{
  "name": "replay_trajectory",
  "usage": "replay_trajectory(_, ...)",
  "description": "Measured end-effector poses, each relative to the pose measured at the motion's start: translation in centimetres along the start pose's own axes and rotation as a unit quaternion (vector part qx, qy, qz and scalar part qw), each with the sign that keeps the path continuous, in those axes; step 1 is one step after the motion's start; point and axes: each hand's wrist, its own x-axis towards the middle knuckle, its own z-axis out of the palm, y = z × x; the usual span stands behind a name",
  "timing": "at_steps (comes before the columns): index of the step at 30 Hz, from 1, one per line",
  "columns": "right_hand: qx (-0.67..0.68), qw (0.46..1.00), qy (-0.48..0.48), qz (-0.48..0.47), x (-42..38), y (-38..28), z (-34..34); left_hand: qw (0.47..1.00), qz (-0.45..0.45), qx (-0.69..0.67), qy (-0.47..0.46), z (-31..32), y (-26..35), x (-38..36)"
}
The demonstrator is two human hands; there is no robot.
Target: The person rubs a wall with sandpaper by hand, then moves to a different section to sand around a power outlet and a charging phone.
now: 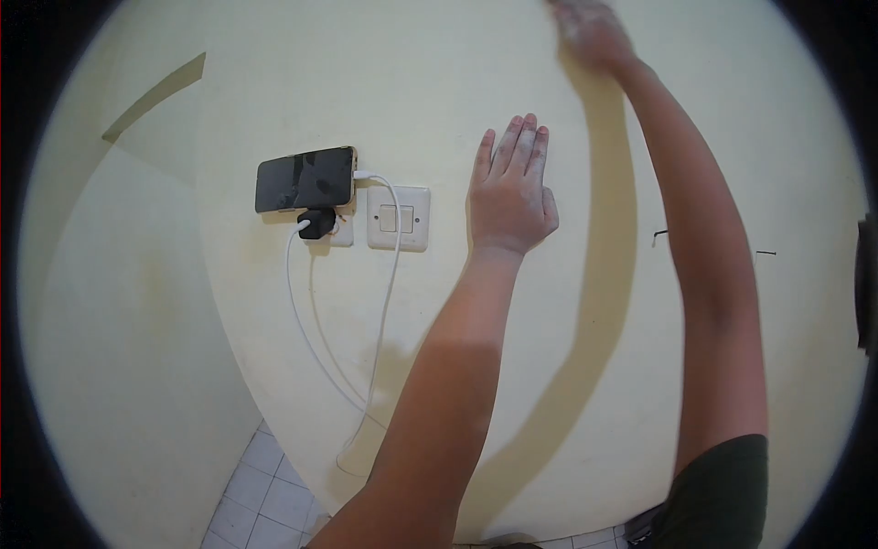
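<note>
My left hand [510,188] lies flat against the pale yellow wall [540,366], fingers stretched upward, holding nothing. Whitish dust or powder marks its fingers. Just left of it is a white light switch [397,220]. High at the top edge of the view, my right hand [594,38] is raised close to the wall. Motion smears it and the frame cuts off its fingertips, so what it holds, if anything, cannot be made out. Its arm casts a long shadow down the wall.
A phone [305,179] rests on a black charger [316,224] plugged into the wall, with a white cable [393,274] looping down past the switch. Two nails [660,234] [766,252] stick out near my right arm. White floor tiles [261,485] show below.
</note>
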Motion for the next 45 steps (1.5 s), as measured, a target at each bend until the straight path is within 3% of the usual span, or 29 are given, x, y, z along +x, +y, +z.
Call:
replay_trajectory(1,-0.150,0.987,0.049,-0.010,-0.4,1.4,0.8,1.000,0.000,0.001,0.004,0.1,0.0,0.1)
replay_trajectory(3,-0.433,0.889,0.144,-0.028,-1.5,4.1,3.4,1.000,-0.001,0.003,0.006,0.2,0.0,0.2)
replay_trajectory(4,-0.263,0.960,0.084,-0.050,-1.9,2.6,3.2,1.000,-0.001,0.004,0.004,0.2,0.0,0.3)
replay_trajectory(5,-0.083,0.994,0.021,-0.068,-2.1,1.1,3.5,1.000,0.000,0.004,0.001,0.1,0.0,0.2)
replay_trajectory(6,-0.258,0.918,-0.290,-0.079,-1.6,0.2,3.4,1.000,-0.003,0.007,-0.007,0.1,0.0,0.1)
replay_trajectory(7,-0.141,0.944,-0.136,-0.267,-3.8,-4.1,3.2,1.000,-0.004,0.011,-0.016,0.1,0.0,0.1)
replay_trajectory(10,-0.140,0.944,-0.160,-0.253,-3.5,-2.0,1.7,1.000,0.000,0.014,-0.007,0.1,-0.1,0.3)
replay_trajectory(11,-0.126,0.972,-0.119,-0.161,-3.1,2.6,2.6,1.000,0.001,0.011,-0.001,0.1,0.0,0.2)
replay_trajectory(12,-0.061,0.995,-0.012,-0.073,-3.0,-1.1,-0.2,1.000,0.002,0.010,-0.003,0.1,0.0,0.2)
replay_trajectory(13,0.120,0.966,0.090,0.211,-2.5,-6.0,-1.8,1.000,0.000,0.008,-0.004,0.1,0.0,0.1)
replay_trajectory(14,-0.014,0.982,0.102,0.160,-2.6,-5.5,-1.2,1.000,-0.003,0.006,-0.004,0.1,0.0,0.2)
replay_trajectory(16,-0.276,0.952,0.121,0.047,-4.4,-2.8,1.9,1.000,-0.007,0.004,-0.009,0.0,0.0,0.1)
replay_trajectory(17,-0.160,0.986,0.049,0.024,-5.4,-1.5,3.5,1.000,-0.006,0.005,-0.011,0.0,-0.1,0.2)
replay_trajectory(18,-0.169,0.975,0.044,-0.141,-5.0,-3.7,3.3,1.000,-0.009,0.008,-0.014,0.0,-0.1,0.3)
replay_trajectory(20,-0.162,0.970,-0.090,-0.157,-6.5,-4.5,2.7,1.000,-0.012,0.013,-0.024,0.1,-0.2,0.2)
replay_trajectory(23,-0.139,0.982,-0.041,-0.123,-6.2,0.7,1.0,1.000,-0.012,0.015,-0.019,-0.1,0.0,0.2)
replay_trajectory(25,-0.156,0.983,0.065,0.070,-7.3,3.4,1.1,1.000,-0.019,0.016,-0.014,0.1,0.0,0.1)
replay_trajectory(28,-0.333,0.921,0.145,0.142,-8.6,2.0,4.6,0.999,-0.028,0.026,-0.006,0.4,-0.1,-0.2)
replay_trajectory(29,-0.151,0.985,0.086,0.019,-9.2,0.4,4.3,0.999,-0.028,0.032,-0.006,0.4,-0.2,-0.4)
replay_trajectory(30,-0.124,0.992,0.000,-0.025,-10.2,-2.1,4.7,0.998,-0.037,0.041,-0.028,0.3,-0.3,-0.6)
replay_trajectory(32,-0.065,0.993,-0.082,-0.060,-9.9,-7.7,3.3,0.995,-0.044,0.059,-0.071,0.0,-0.4,-1.3)
replay_trajectory(35,-0.097,0.993,-0.040,-0.060,-9.7,-2.7,1.1,0.997,-0.047,0.043,-0.038,-0.3,-0.3,-2.3)
replay_trajectory(36,-0.039,0.991,0.031,0.120,-9.8,-2.8,0.2,0.997,-0.046,0.046,-0.043,-0.5,-0.3,-2.8)
replay_trajectory(37,0.020,0.950,0.100,0.296,-9.8,-2.9,-0.6,0.997,-0.048,0.048,-0.048,-0.6,-0.3,-3.2)
replay_trajectory(38,0.077,0.872,0.165,0.455,-9.5,-3.0,-0.9,0.996,-0.052,0.053,-0.049,-0.7,-0.3,-3.4)
replay_trajectory(39,0.024,0.938,0.126,0.322,-9.9,-2.5,-0.4,0.996,-0.057,0.046,-0.043,-0.7,-0.4,-3.4)
replay_trajectory(41,-0.077,0.995,0.046,0.044,-12.6,-0.9,1.6,0.997,-0.058,0.037,-0.037,-0.4,-0.5,-3.7)
replay_trajectory(44,-0.012,0.983,-0.160,-0.090,-12.4,-6.1,0.6,0.997,-0.062,0.034,-0.034,-0.1,-0.6,-3.8)
replay_trajectory(45,-0.021,0.987,-0.126,-0.100,-12.4,-4.6,0.0,0.997,-0.060,0.040,-0.030,0.0,-0.6,-3.7)
